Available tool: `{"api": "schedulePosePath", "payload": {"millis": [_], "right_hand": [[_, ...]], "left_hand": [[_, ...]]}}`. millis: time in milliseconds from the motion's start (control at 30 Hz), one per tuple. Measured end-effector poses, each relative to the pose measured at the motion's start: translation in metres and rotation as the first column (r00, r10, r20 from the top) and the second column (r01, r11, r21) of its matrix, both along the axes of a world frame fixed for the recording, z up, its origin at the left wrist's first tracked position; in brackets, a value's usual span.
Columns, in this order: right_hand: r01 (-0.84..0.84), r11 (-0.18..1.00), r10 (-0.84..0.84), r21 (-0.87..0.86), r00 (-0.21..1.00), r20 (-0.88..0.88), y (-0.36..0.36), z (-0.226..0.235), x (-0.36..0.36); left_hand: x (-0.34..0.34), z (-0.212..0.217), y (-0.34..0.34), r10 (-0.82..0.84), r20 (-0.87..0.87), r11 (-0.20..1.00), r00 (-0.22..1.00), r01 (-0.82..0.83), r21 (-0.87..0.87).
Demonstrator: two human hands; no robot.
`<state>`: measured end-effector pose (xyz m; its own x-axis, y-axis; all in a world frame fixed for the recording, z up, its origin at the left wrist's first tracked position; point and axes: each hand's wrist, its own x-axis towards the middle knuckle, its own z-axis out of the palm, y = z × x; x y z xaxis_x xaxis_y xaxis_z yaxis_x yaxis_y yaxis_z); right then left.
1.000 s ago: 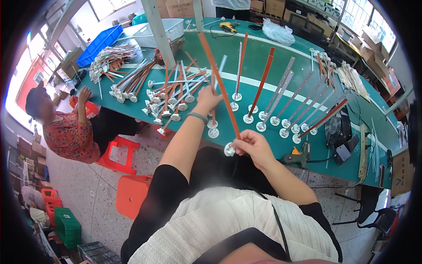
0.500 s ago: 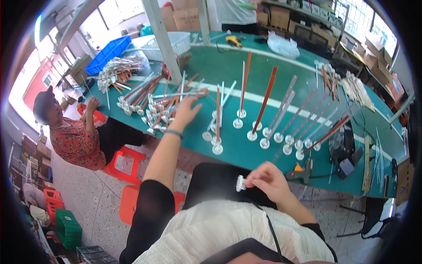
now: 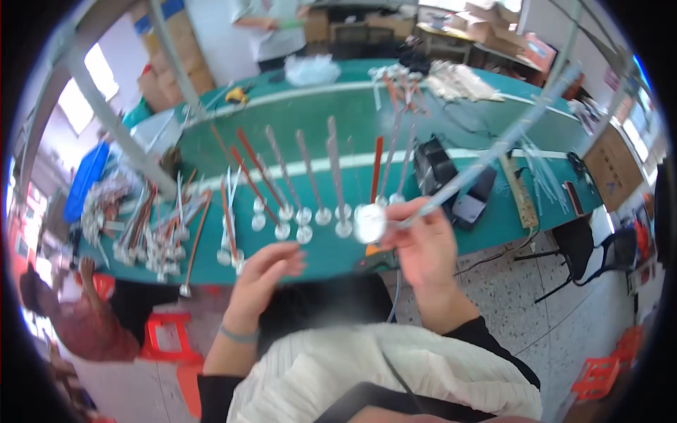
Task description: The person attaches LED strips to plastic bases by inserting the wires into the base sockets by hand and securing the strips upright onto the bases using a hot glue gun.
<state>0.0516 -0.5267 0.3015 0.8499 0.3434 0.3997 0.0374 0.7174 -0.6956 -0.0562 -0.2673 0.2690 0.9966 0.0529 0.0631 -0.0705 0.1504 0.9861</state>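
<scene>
In my right hand [image 3: 427, 243] is a long, pale, translucent stick with a round white base [image 3: 371, 224]. The fingers pinch the stick just above that base, and its shaft [image 3: 486, 161] slants up to the right. My left hand [image 3: 266, 276] hovers by the table's near edge, fingers loosely bent and apart, with nothing seen in it. Beyond both hands stand several clear and brown sticks on round white bases [image 3: 343, 228]. Partly hidden beside my right hand lies a glue gun [image 3: 377, 261] with an orange part.
Piles of white-ended sticks [image 3: 151, 236] cover the table's left side. A black device [image 3: 434, 168] and a power strip [image 3: 518, 190] lie to the right, near loose clear strips [image 3: 546, 183]. One person [image 3: 92, 317] sits at left; another [image 3: 268, 32] stands across the green table [image 3: 282, 120].
My view has turned right. The left hand has come back from the stick pile toward my body. My right hand has risen, now holding a long stick with a white base instead of only a small white piece.
</scene>
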Motion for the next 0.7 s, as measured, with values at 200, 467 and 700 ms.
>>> {"api": "schedulePosePath", "payload": {"millis": [200,467,700], "right_hand": [[-0.351,0.909,0.323,-0.225,0.934,-0.152,0.05,-0.041,-0.023],[-0.281,0.851,0.356,-0.443,0.929,0.096,0.089,-0.06,-0.032],[-0.115,0.832,0.276,-0.543,0.935,0.224,0.113,-0.051,-0.042]], "left_hand": [[0.002,-0.005,-0.059,-0.095,-0.048,0.955,0.994,0.077,-0.285],[-0.044,-0.04,-0.02,0.054,-0.036,0.93,0.998,-0.063,-0.361],[-0.05,-0.061,0.005,0.022,-0.051,0.82,0.998,-0.047,-0.571]]}}
